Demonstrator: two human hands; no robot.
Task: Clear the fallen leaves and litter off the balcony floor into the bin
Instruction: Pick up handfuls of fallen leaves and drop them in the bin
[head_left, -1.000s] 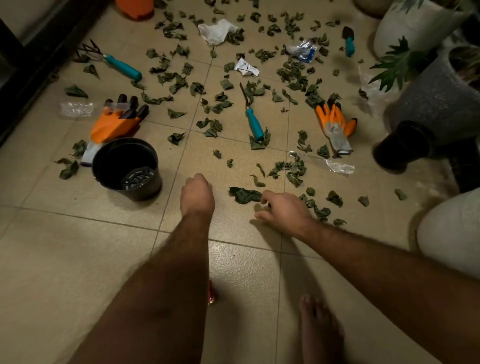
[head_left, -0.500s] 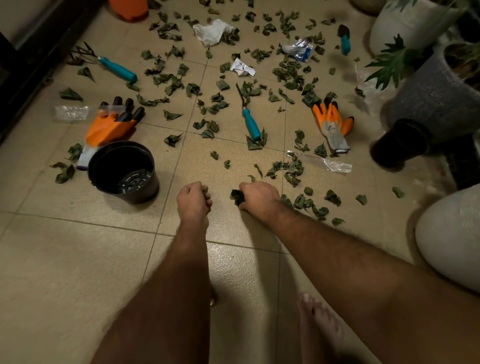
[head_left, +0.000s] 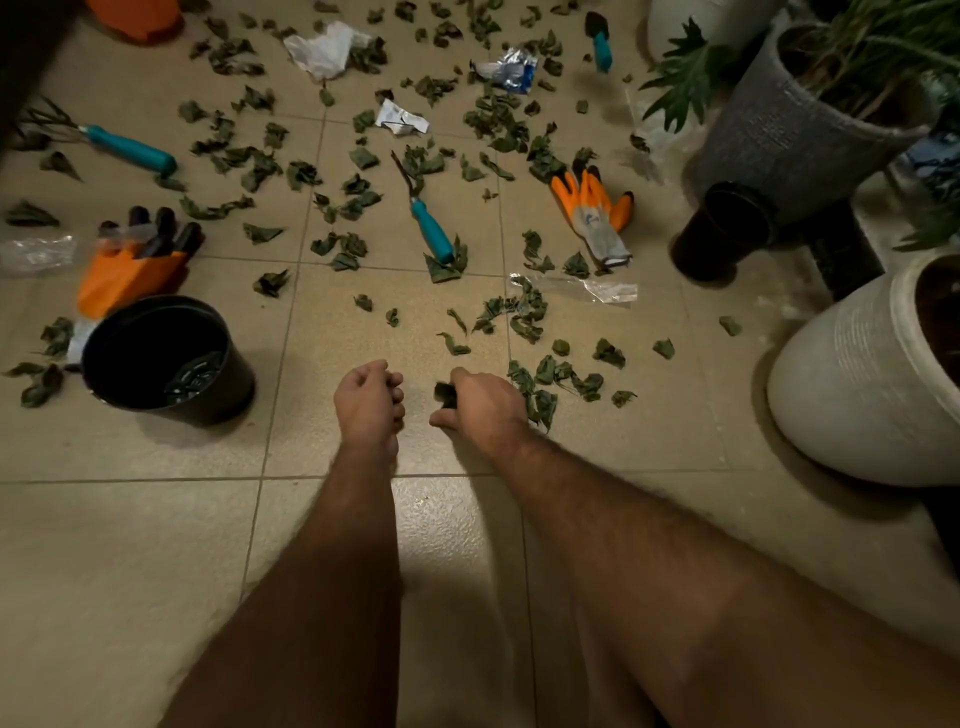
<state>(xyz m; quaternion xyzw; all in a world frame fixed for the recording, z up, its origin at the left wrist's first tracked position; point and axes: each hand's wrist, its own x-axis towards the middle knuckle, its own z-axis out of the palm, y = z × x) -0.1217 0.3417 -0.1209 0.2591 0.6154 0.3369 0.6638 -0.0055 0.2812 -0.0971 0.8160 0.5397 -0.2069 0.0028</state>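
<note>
Crumpled dark green leaves (head_left: 550, 379) lie scattered over the beige tiled floor, thickest ahead and to the right. My right hand (head_left: 483, 408) is low over the floor and grips a dark leaf (head_left: 445, 393) in its curled fingers. Beside it, my left hand (head_left: 370, 400) is curled into a fist with nothing showing in it. The black round bin (head_left: 223, 400) stands on the floor to the left of my left hand. Litter lies among the leaves: a clear plastic wrapper (head_left: 597, 288), crumpled white paper (head_left: 324, 49), a small white wrapper (head_left: 402, 119) and a blue-silver wrapper (head_left: 509, 70).
A teal-handled weeder (head_left: 434, 234), a hand rake (head_left: 130, 148) and a trowel (head_left: 601, 41) lie on the floor with two orange gloves (head_left: 592, 208) (head_left: 124, 275). On the right stand a white planter (head_left: 857, 374), a grey planter (head_left: 789, 130) and a tipped black pot (head_left: 719, 234).
My right hand moved left onto a large leaf, closed round it and lifted it slightly. My left hand stayed curled in about the same place.
</note>
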